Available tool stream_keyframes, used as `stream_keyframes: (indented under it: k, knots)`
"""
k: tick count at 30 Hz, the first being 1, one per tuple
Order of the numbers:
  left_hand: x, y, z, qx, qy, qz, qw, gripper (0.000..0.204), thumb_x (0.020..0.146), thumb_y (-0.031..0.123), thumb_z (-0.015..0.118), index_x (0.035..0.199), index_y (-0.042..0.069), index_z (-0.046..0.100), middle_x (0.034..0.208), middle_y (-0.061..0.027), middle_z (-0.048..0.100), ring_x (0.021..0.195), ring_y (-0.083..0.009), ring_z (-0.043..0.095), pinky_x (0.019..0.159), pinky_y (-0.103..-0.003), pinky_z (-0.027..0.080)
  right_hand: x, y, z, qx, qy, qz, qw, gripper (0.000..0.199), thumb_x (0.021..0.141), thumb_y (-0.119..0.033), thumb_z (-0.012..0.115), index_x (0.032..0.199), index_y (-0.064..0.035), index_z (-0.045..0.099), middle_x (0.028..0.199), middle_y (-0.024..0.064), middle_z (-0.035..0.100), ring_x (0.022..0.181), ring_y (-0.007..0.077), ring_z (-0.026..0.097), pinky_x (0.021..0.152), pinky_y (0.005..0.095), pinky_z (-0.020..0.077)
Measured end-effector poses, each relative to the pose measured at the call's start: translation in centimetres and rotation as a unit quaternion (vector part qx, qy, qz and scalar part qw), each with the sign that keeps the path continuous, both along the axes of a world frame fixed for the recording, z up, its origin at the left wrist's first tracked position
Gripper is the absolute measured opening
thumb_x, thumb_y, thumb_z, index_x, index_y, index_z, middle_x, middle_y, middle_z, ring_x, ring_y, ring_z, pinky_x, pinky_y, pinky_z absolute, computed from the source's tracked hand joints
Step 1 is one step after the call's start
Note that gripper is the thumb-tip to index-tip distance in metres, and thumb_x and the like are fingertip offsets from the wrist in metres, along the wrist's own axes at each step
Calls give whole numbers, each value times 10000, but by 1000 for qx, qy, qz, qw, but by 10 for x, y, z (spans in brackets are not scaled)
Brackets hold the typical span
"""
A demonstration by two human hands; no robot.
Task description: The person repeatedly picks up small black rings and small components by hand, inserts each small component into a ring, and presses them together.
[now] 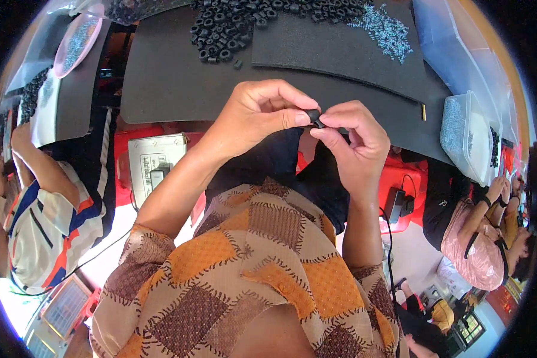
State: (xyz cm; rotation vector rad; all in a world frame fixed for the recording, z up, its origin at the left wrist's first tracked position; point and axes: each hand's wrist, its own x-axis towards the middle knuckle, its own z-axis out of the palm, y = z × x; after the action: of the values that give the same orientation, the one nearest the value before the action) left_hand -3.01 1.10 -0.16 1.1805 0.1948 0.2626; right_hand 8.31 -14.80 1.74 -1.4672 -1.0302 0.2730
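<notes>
Above the near edge of the dark table, both my hands meet at a small black ring-shaped part (314, 117). Thumb and forefinger of my left hand (262, 107) pinch it from the left. My right hand (359, 132) closes its thumb and fingertips on the right side of the same part; whether a smaller piece sits in those fingertips is hidden. A heap of similar black parts (224, 36) lies at the far side of the table. To its right, a pile of small pale-blue metallic pieces, perhaps springs (388, 33), rests on a black foam mat (322, 51).
A small brass-coloured pin (423, 112) lies at the mat's near right corner. Right of it stands a clear plastic box (468, 137) with more bluish pieces. A pink bowl (95, 18) sits at far left. People work on both sides; a white box (155, 149) is below the table.
</notes>
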Motion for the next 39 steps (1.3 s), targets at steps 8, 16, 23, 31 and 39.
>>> stream_keyframes:
  k: [8,16,23,31,39]
  knots:
    - [-2,6,9,60,10,-46,997,132,868,18,708,997,0,689,997,-91,706,890,-125,670,802,-269,547,1,0,8,-42,15,25,999,211,713,64,785,845,2,633,858,66,626,761,121,601,657,240,504]
    - [2,10,9,62,-4,-92,994,251,867,36,715,1098,0,622,964,-75,697,882,-114,663,796,-253,536,6,-2,9,-69,161,87,981,388,695,35,807,1028,-23,616,1011,34,588,875,118,589,776,246,510]
    - [7,7,14,28,40,-110,993,629,818,97,785,1324,51,415,944,-71,676,888,-111,652,797,-247,518,19,-2,10,-103,45,146,983,455,674,-51,814,1099,-41,652,1118,77,580,967,186,604,840,315,504]
    - [9,7,6,-10,22,-134,991,613,821,133,794,1308,53,431,956,-61,677,890,-105,652,795,-242,515,20,-6,9,-128,-36,153,979,414,685,-61,804,1089,-56,713,1160,94,597,1020,236,610,848,322,504]
    - [8,7,5,-10,30,-146,989,601,835,131,780,1317,61,429,970,-64,681,906,-108,652,807,-243,513,17,-5,10,-136,-30,150,979,398,681,-35,805,1068,-69,721,1124,84,601,987,227,610,814,311,512]
